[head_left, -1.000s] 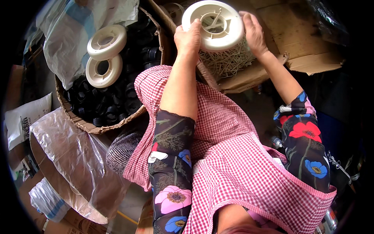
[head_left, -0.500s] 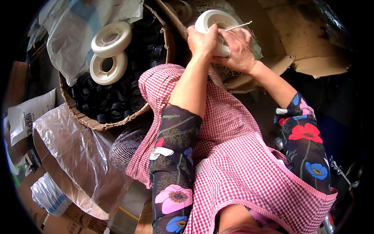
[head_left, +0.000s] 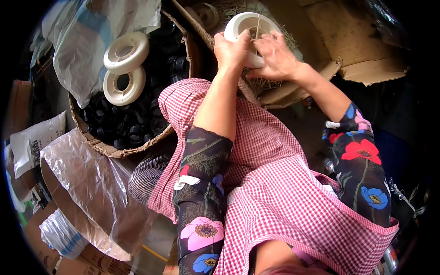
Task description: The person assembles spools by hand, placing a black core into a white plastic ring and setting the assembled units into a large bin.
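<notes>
A thick white plastic ring (head_left: 234, 28) is tilted in my hands at the top centre. My left hand (head_left: 231, 50) grips its near left side, with the thumb on top. Against its right side, my right hand (head_left: 276, 54) is closed, fingers bent over the opening. A thin pale stick (head_left: 258, 25) rises from those fingers inside the ring; its lower end is hidden, so I cannot tell whether it joins the ring. To the left, two more cream rings (head_left: 125, 52) lie overlapping on top of black ribbed plastic parts (head_left: 133, 126).
A round-edged cardboard container (head_left: 117, 150) holds the black parts, clear plastic sheeting (head_left: 82, 59) over its far left. Beneath my hands, an open cardboard box (head_left: 362, 43) holds thin pale strips (head_left: 286, 34) and another pale ring (head_left: 205, 16). Plastic-covered cardboard (head_left: 91, 178) stands at left.
The stick has swung from pointing right to standing nearly upright over the ring's opening. My right hand has turned with its fingers further in. Both hands and ring sit slightly further left in view.
</notes>
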`<state>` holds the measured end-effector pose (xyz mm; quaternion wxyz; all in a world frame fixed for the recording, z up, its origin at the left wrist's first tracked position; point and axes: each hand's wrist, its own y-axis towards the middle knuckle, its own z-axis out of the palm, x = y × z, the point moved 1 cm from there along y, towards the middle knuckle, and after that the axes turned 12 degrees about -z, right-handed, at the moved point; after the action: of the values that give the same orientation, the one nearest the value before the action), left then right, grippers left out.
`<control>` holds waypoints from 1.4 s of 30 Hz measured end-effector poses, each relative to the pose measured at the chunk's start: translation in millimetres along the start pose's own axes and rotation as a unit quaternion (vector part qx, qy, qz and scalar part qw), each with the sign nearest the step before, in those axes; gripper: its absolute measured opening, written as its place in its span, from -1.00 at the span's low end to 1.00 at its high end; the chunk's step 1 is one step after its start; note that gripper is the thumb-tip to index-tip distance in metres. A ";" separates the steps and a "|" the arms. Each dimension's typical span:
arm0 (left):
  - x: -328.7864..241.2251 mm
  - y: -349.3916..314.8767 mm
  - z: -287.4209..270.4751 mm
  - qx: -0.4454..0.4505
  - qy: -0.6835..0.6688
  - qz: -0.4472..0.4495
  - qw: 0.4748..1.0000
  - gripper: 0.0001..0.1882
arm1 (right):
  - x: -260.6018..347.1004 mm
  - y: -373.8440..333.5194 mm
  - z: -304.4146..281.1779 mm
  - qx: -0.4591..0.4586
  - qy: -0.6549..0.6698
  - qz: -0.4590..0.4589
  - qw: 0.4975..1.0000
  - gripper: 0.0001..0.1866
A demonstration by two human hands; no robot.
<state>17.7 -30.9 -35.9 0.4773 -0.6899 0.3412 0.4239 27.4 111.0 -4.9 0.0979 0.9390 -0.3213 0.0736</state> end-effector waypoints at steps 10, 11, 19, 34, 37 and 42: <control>-27.3 14.9 -48.2 0.017 -0.442 0.107 0.891 -0.19 | -73.5 22.2 -21.5 -0.280 0.184 0.166 0.928 -0.75; -21.6 18.9 -47.6 0.008 -0.550 0.023 0.835 -0.10 | -89.1 23.0 16.5 -0.212 0.178 0.189 0.942 -0.76; -32.6 4.8 -33.7 -0.006 -0.432 -0.083 0.898 -0.22 | -86.6 38.4 246.1 -0.005 -0.056 0.179 0.982 -0.70; -35.0 15.5 -41.2 -0.061 -0.298 -0.132 0.944 -0.53 | -97.7 3.0 164.0 0.111 0.002 -0.029 0.993 -0.52; -9.6 28.8 -24.0 -0.057 -0.060 -0.134 0.987 -0.35 | -82.3 -23.0 128.1 0.115 0.080 0.053 0.989 -0.45; -23.0 0.8 -9.7 -0.098 0.204 0.021 0.974 -0.30 | -51.6 -28.4 50.5 -0.051 0.064 -0.059 0.995 -0.44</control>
<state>10.1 -38.9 -13.4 0.3186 -0.7982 0.4022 0.3156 8.4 151.7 -68.1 0.1696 0.9436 -0.2619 0.1110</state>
